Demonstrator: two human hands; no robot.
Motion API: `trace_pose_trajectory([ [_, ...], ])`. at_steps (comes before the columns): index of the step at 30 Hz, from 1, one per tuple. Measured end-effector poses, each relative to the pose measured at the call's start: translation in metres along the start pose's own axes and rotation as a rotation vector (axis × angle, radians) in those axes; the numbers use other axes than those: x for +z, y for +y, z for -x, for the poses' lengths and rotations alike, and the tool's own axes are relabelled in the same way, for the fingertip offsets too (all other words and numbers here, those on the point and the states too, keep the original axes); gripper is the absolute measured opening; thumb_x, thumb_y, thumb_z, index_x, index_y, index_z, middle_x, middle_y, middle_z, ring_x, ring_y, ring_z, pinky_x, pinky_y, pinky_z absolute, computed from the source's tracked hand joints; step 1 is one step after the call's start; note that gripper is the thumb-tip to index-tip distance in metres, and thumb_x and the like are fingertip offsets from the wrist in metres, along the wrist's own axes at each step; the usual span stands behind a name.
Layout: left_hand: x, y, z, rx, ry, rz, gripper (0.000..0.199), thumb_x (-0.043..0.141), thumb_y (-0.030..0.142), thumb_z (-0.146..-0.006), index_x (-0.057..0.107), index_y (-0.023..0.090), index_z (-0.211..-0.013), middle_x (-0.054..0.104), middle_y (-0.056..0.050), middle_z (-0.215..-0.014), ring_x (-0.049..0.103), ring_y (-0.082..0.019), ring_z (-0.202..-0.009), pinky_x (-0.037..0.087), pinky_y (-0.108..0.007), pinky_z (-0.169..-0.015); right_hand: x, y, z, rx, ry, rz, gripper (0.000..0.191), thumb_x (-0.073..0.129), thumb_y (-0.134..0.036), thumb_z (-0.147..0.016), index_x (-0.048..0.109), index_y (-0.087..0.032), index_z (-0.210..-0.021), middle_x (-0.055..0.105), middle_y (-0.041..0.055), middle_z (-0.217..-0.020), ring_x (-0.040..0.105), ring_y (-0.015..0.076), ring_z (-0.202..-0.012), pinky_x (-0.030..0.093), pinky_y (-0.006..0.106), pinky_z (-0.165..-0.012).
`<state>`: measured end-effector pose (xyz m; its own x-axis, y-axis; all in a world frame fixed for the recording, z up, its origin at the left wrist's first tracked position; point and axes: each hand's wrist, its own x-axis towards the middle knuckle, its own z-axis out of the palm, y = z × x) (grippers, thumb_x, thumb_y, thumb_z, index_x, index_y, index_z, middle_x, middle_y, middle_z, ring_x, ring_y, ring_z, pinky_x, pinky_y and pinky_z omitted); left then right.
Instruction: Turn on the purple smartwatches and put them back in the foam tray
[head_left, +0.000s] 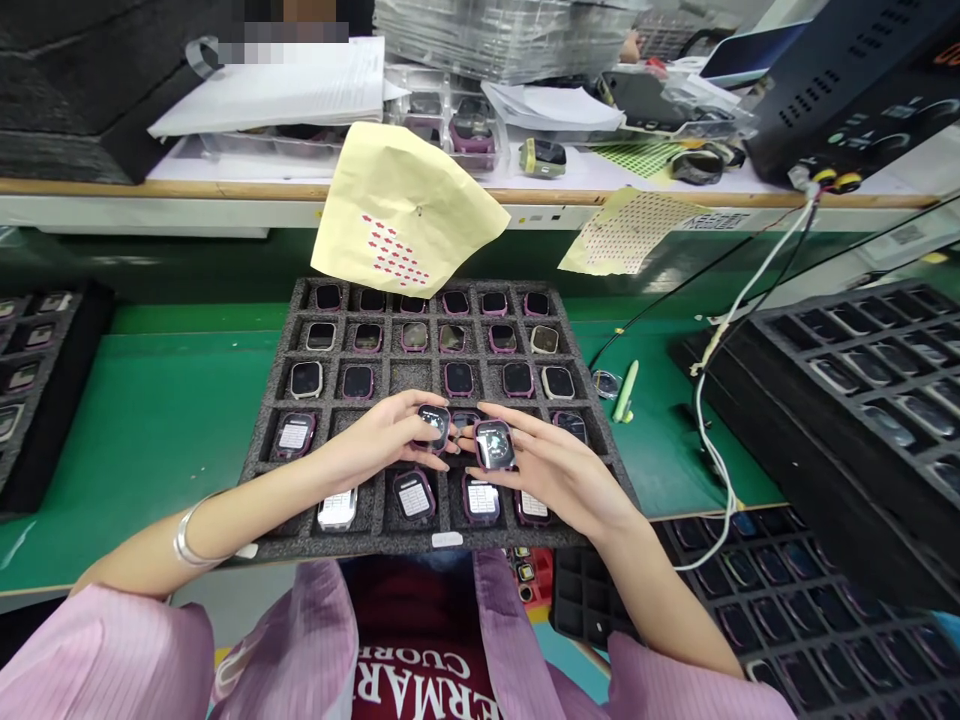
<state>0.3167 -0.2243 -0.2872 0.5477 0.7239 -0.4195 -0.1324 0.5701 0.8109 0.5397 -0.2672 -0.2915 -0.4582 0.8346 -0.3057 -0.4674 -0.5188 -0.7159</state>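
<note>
My left hand (397,432) is closed around a smartwatch body (433,424) with a lit screen, its thumb lying on the glass. Just to the right, my right hand (547,462) grips a second smartwatch body (494,445), purple-framed, its screen also lit. Both watches are held above a dark grey foam tray (259,455) divided into square pockets. Most pockets hold strapless watch bodies with purple or pale frames. Several in the front rows, such as one watch (414,496), show white screens with dark text. The fingers partly cover the tray's fourth row.
Sheets of yellow paper with red stickers (405,210) hang from the shelf edge over the tray's back. Stacked foam trays (840,440) of watches stand at right, another tray (75,370) at left. A white cable (720,450) drops from a black instrument (847,110). A green pen-like tool (626,390) lies right.
</note>
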Motion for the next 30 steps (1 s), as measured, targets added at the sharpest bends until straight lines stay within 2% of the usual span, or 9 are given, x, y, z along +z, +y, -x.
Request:
trace_pose_trajectory([
  [7,0.001,-0.005,-0.001,0.087,-0.035,-0.051,0.041,0.057,0.010,-0.070,0.049,0.017,-0.110,0.063,-0.003,-0.095,0.061,-0.016,-0.087,0.057,-0.035,-0.078,-0.004,0.000,-0.001,-0.083,0.032,0.043,0.036,0.054,-0.014,-0.090,0.057,-0.019,-0.126,0.064,0.0117,-0.123,0.058,0.0307,-0.117,0.047,0.056,-0.096],
  [16,0.002,-0.009,-0.001,0.142,-0.094,-0.128,0.037,0.056,0.008,-0.071,0.049,0.018,-0.106,0.058,-0.003,-0.098,0.057,-0.017,-0.094,0.059,-0.035,-0.077,-0.004,0.011,0.000,-0.198,0.131,0.165,0.038,0.063,-0.017,-0.084,0.061,-0.026,-0.121,0.065,0.0076,-0.121,0.065,0.0281,-0.106,0.055,0.052,-0.088],
  [25,0.002,-0.009,-0.001,0.158,-0.126,-0.154,0.036,0.055,0.007,-0.075,0.049,0.017,-0.109,0.058,-0.003,-0.097,0.057,-0.015,-0.089,0.060,-0.033,-0.076,-0.005,0.016,0.002,-0.236,0.202,0.326,0.038,0.067,-0.025,-0.085,0.059,-0.027,-0.122,0.067,0.0076,-0.116,0.068,0.0268,-0.100,0.062,0.042,-0.075],
  [27,0.002,-0.009,-0.001,0.169,-0.124,-0.162,0.035,0.056,0.008,-0.077,0.050,0.017,-0.109,0.058,-0.003,-0.097,0.058,-0.015,-0.090,0.060,-0.034,-0.076,-0.005,0.015,0.002,-0.227,0.192,0.338,0.037,0.065,-0.027,-0.087,0.058,-0.027,-0.123,0.065,0.0079,-0.120,0.066,0.0276,-0.103,0.062,0.043,-0.075],
  [30,0.002,-0.010,-0.001,0.182,-0.118,-0.168,0.031,0.058,0.013,-0.080,0.050,0.018,-0.110,0.059,-0.004,-0.098,0.060,-0.018,-0.092,0.060,-0.035,-0.074,-0.003,0.012,0.004,-0.218,0.112,0.337,0.036,0.060,-0.031,-0.091,0.055,-0.030,-0.127,0.060,0.0077,-0.128,0.063,0.0285,-0.110,0.061,0.045,-0.079],
])
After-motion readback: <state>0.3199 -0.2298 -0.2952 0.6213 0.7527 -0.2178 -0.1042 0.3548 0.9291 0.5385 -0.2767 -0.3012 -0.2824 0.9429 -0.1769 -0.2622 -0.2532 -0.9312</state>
